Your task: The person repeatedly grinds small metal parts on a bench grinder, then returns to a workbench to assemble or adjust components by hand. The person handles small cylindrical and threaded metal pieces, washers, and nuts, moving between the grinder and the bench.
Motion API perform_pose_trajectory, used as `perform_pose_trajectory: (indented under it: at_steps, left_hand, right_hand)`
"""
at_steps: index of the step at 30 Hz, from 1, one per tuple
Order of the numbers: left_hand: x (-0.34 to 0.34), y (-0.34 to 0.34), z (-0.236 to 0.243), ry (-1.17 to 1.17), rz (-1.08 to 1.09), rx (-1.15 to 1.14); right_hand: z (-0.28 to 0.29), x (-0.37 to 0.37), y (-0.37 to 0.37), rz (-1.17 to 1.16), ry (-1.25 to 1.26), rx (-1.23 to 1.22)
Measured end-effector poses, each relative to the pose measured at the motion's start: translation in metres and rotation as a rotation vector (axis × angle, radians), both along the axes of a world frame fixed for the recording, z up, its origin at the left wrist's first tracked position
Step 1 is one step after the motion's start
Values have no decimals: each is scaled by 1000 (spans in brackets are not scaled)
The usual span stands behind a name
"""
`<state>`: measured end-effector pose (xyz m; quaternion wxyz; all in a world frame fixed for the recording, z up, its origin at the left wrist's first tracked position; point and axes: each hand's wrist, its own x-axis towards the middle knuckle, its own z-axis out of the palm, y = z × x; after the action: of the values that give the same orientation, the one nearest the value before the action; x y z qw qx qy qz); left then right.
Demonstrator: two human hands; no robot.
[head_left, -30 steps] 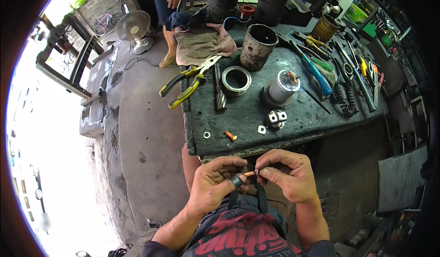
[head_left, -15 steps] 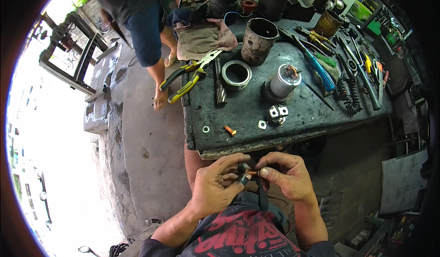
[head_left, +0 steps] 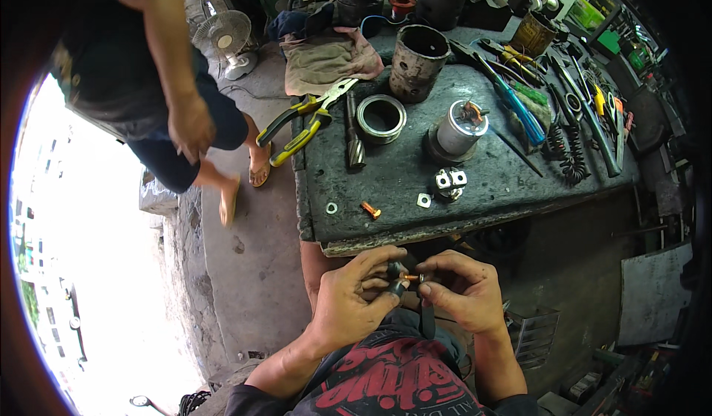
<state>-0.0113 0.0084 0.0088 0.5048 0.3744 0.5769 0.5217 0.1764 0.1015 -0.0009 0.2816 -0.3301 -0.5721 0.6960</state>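
Note:
My left hand (head_left: pixel 348 297) is closed around a small black part (head_left: pixel 397 288) with a copper-coloured bolt (head_left: pixel 411 276) sticking out to the right. At the bolt's free end, my right hand (head_left: pixel 467 294) pinches a tiny metal piece, perhaps a nut or washer; the fingers partly hide it. Both hands are just in front of the bench's near edge. On the bench beyond them lie another copper-coloured bolt (head_left: pixel 371 210), a round washer (head_left: pixel 331 208) and a square washer (head_left: pixel 424 201). A small silver metal block (head_left: pixel 450 182) stands beside the square one.
The dark bench (head_left: pixel 489 193) also carries yellow-black pliers (head_left: pixel 311 123), a fluted cutting tool (head_left: pixel 356 134), a metal ring (head_left: pixel 382 119), a silver cylinder (head_left: pixel 461 130), a rusty tube (head_left: pixel 419 64), a cloth (head_left: pixel 330 64) and several hand tools. Another person (head_left: pixel 141 82) walks at the left, near a fan (head_left: pixel 226 41).
The other person has come nearer on the left, uncovering the fan. My right fingers have shifted slightly at the bolt's end, showing more of its shank. My left hand keeps its grip.

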Motion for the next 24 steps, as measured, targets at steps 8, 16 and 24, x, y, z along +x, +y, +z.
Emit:
perform_pose_trajectory:
  at_steps: [8, 16, 24]
  left_hand:
    - [2, 2, -3, -43, -7, -23]
    - [6, 3, -1, 39, -24, -8]
    - [15, 7, -6, 141, -26, 61]
  right_hand:
    - [-1, 3, -2, -8, -49, 52]
    - [-2, 6, -2, -47, 4, -44]
    - [-2, 13, 6, -48, -58, 77]
